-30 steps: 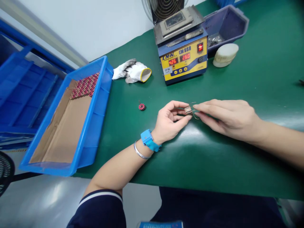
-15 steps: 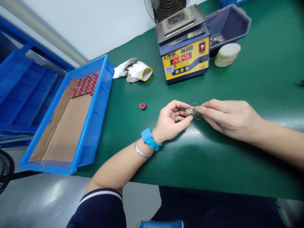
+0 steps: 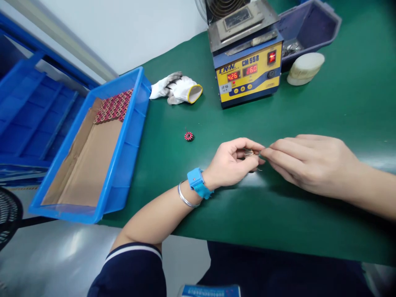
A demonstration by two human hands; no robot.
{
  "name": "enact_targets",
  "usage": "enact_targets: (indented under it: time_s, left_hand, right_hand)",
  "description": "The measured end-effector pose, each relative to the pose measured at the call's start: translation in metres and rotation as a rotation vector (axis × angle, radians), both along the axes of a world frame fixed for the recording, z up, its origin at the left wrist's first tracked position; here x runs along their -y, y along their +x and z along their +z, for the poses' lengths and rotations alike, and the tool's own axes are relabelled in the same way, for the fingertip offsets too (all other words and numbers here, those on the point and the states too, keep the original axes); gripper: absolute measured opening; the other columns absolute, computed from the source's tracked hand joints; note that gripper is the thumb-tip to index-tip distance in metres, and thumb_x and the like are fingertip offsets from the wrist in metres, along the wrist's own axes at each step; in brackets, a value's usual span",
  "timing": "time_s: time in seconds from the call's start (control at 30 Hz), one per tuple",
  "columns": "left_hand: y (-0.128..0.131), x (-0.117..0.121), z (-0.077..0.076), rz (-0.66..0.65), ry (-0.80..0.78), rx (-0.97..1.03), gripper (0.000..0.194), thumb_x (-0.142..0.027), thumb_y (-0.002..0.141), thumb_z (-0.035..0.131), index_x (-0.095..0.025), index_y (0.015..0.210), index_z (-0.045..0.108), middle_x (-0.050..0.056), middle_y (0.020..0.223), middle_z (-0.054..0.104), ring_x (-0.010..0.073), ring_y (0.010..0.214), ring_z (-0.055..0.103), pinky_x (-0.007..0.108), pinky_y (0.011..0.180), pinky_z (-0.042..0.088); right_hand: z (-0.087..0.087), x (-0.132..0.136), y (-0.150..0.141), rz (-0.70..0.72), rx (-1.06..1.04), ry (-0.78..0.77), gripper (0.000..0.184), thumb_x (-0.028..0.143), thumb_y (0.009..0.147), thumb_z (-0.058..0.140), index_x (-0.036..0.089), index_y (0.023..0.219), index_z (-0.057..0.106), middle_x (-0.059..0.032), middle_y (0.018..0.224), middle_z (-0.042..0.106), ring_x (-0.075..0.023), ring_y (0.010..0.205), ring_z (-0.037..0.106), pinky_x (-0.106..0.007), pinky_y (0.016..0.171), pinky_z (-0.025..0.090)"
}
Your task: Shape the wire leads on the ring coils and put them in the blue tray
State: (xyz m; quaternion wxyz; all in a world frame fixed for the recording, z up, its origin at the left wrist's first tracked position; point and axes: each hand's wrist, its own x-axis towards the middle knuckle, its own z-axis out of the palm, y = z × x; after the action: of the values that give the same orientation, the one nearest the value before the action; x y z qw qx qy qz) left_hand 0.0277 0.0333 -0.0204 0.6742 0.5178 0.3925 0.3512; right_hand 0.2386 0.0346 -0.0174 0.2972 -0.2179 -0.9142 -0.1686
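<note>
My left hand [image 3: 233, 163] is closed around a small copper coil [image 3: 248, 153], pinched between thumb and fingers just above the green mat [image 3: 235, 206]. My right hand [image 3: 309, 163] meets it from the right, its fingertips pinched on the coil's thin wire lead. Most of the coil is hidden by the fingers. A blue strap and a silver bangle ring my left wrist. A second small red coil [image 3: 189, 136] lies alone on the mat, to the left of my hands.
A blue tray [image 3: 130, 144] lined with cardboard holds several red coils at its far end. Behind my hands stand a yellow and blue solder pot [image 3: 247, 70], a white glove [image 3: 177, 90], a dark bin [image 3: 312, 24] and a white roll [image 3: 305, 68].
Both hands have sunk slightly toward the mat and drawn closer, so the left fingers cover more of the coil. The view has shifted a little.
</note>
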Motion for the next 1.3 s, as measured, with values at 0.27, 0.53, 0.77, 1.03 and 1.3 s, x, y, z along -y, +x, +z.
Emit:
enact_targets:
  time_s: [0.27, 0.53, 0.77, 1.03, 1.3]
  left_hand:
    - [-0.0014, -0.0034, -0.0006, -0.064, -0.063, -0.121, 0.011, -0.012, 0.07, 0.068, -0.015, 0.078, 0.061, -0.002, 0.063, 0.063, 0.0081, 0.056, 0.06, 0.018, 0.05, 0.048]
    - [-0.0019, -0.0037, 0.003, -0.083, -0.138, -0.125, 0.006, -0.016, 0.082, 0.065, -0.014, 0.078, 0.062, 0.001, 0.065, 0.067, 0.0084, 0.057, 0.063, 0.017, 0.048, 0.049]
    - [-0.0043, -0.0043, 0.0007, -0.121, -0.021, -0.157, 0.006, -0.009, 0.08, 0.062, -0.013, 0.075, 0.062, -0.001, 0.068, 0.065, 0.0052, 0.055, 0.056, 0.015, 0.049, 0.045]
    - [-0.0024, -0.002, 0.0049, -0.087, 0.041, -0.203, 0.005, -0.015, 0.082, 0.065, -0.013, 0.078, 0.063, -0.002, 0.065, 0.062, 0.0058, 0.057, 0.054, 0.018, 0.053, 0.043]
    - [-0.0003, 0.0024, 0.0077, -0.043, 0.123, -0.225, 0.008, -0.016, 0.079, 0.065, -0.015, 0.073, 0.061, -0.005, 0.06, 0.054, 0.0051, 0.054, 0.045, 0.021, 0.055, 0.04]
  right_hand:
    - [0.0009, 0.0054, -0.0017, 0.043, 0.051, -0.017, 0.018, 0.008, 0.1, 0.055, 0.01, 0.093, 0.071, -0.0059, 0.078, 0.069, -0.0162, 0.065, 0.056, -0.033, 0.058, 0.042]
    - [-0.003, 0.0034, 0.0013, 0.042, 0.043, -0.088, 0.013, 0.007, 0.1, 0.054, 0.012, 0.093, 0.064, -0.0053, 0.078, 0.066, -0.0163, 0.063, 0.053, -0.032, 0.059, 0.04]
    - [-0.0057, 0.0016, 0.0019, 0.05, 0.05, -0.112, 0.014, 0.008, 0.101, 0.055, 0.014, 0.091, 0.064, -0.0038, 0.077, 0.064, -0.0163, 0.062, 0.052, -0.032, 0.059, 0.041]
    - [-0.003, -0.0006, 0.0011, 0.029, 0.043, -0.1, 0.022, 0.014, 0.104, 0.053, 0.016, 0.087, 0.066, -0.0026, 0.075, 0.065, -0.0142, 0.059, 0.053, -0.031, 0.057, 0.044]
    - [-0.0028, -0.0004, -0.0002, 0.028, 0.035, -0.112, 0.026, 0.016, 0.105, 0.049, 0.016, 0.087, 0.067, -0.0032, 0.074, 0.066, -0.0154, 0.058, 0.054, -0.032, 0.055, 0.046]
